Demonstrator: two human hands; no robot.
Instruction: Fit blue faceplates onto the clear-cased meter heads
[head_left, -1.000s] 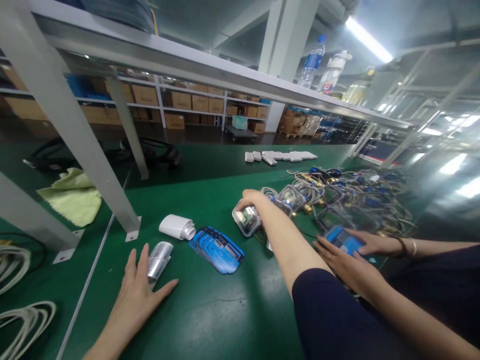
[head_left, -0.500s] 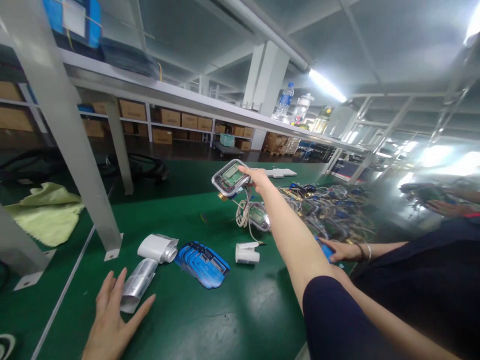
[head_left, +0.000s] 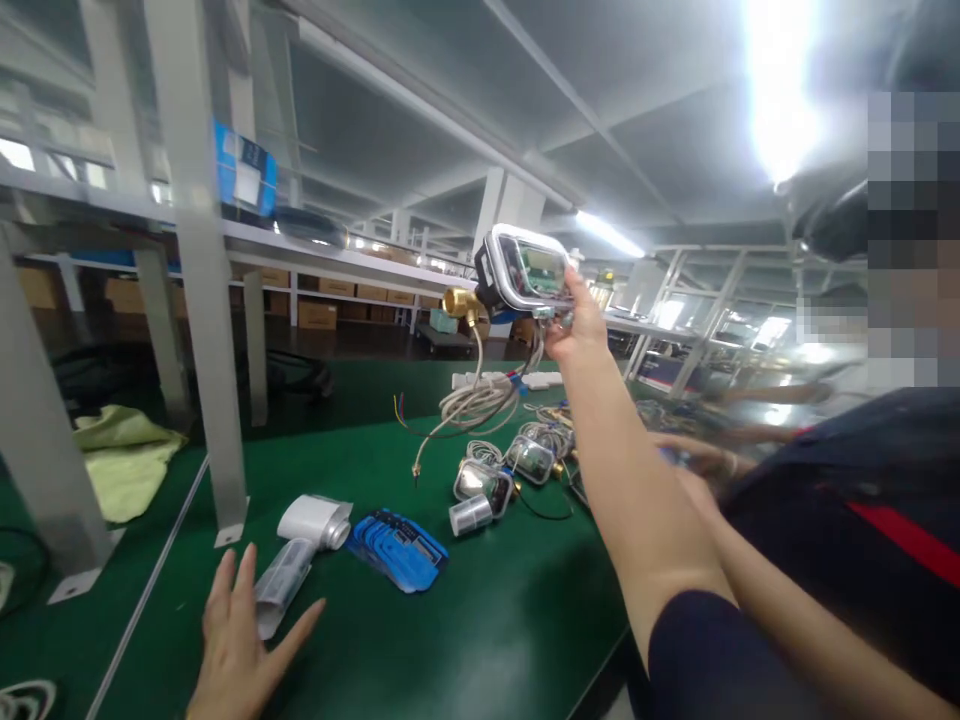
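My right hand [head_left: 576,318] is closed on an electronic meter [head_left: 529,270], held up above the green table. It has a clear-framed window, a small display and a green circuit board. From its left side sticks a brass fitting [head_left: 459,302], and a coiled whitish cable [head_left: 478,402] with loose wire ends hangs below. My left hand [head_left: 238,628] is low over the table, fingers spread, holding nothing. Beside its fingertips lies a roll of silvery labels [head_left: 283,580], touching a white label roll [head_left: 313,520]. A fan of blue cards [head_left: 401,548] lies to their right.
More meters [head_left: 531,458] with cables lie on the table [head_left: 480,640], a small roll [head_left: 471,514] in front. A co-worker [head_left: 847,540] stands at the right, arm reaching under mine. Metal posts [head_left: 199,300] carry a shelf at left. A yellow-green cloth [head_left: 131,465] lies beyond them.
My right hand has lifted the meter higher and nearer, its cable now hanging free of the table. The view has shifted. My left hand stays spread in about the same place.
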